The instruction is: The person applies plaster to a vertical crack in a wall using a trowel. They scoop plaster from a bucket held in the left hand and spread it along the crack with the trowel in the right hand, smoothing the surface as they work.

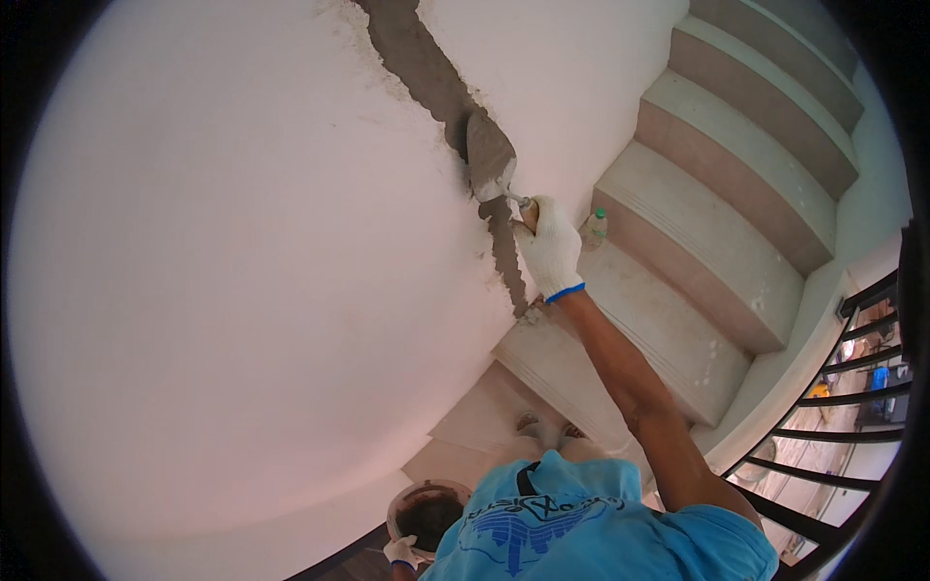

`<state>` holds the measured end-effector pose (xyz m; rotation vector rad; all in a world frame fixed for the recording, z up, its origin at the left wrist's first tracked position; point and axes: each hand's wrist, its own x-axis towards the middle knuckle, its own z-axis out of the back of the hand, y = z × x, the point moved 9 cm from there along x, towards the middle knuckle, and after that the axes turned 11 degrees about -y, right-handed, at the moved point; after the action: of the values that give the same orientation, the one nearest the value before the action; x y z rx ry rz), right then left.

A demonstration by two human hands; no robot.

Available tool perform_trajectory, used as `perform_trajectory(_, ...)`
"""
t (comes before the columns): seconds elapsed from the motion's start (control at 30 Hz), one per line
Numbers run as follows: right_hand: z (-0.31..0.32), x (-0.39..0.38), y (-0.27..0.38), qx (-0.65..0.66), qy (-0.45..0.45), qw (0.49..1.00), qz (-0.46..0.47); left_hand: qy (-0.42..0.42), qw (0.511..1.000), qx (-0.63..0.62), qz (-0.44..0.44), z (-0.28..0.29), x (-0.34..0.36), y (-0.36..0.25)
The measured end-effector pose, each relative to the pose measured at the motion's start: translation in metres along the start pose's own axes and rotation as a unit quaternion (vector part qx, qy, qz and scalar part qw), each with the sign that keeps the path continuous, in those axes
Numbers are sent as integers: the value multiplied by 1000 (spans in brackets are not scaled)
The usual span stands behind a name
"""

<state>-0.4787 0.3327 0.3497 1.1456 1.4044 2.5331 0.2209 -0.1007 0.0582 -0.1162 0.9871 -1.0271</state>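
Note:
My right hand (548, 247), in a white knitted glove with a blue cuff, grips a trowel (489, 150) by its handle; the cement-smeared blade is against a long, ragged grey mortar strip (407, 53) running down the white wall (242, 223). At the lower edge my left hand (401, 550), also gloved, holds the rim of a round bucket (412, 499) containing dark grey mortar, beside my blue T-shirt.
Curving pale stone stairs (697, 242) rise along the right, with a plastic bottle (594, 230) with a green cap standing near the wall. A black metal railing (852, 395) borders the far right, with assorted objects visible below through its bars. My feet are on a step below.

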Motion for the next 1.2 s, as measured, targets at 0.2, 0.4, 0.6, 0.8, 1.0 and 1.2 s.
perform_trajectory(0.2,-15,-25,11,6,-2,998,-62,27,999,22,16,1,28,-10)
perform_trajectory(0.4,-25,-16,24,3,22,995,-96,7,998,46,-37,-4,17,-46)
perform_trajectory(0.6,-39,-21,18,2,68,992,-106,40,998,38,-21,-7,60,-39)
perform_trajectory(0.8,-31,-28,22,-4,85,995,-60,43,995,77,-44,-26,28,-83)
perform_trajectory(1.0,-28,-60,11,-22,117,991,-68,53,989,107,-83,-51,32,-109)
perform_trajectory(1.2,-5,-72,1,-3,135,978,-159,74,991,69,-83,-62,51,-109)
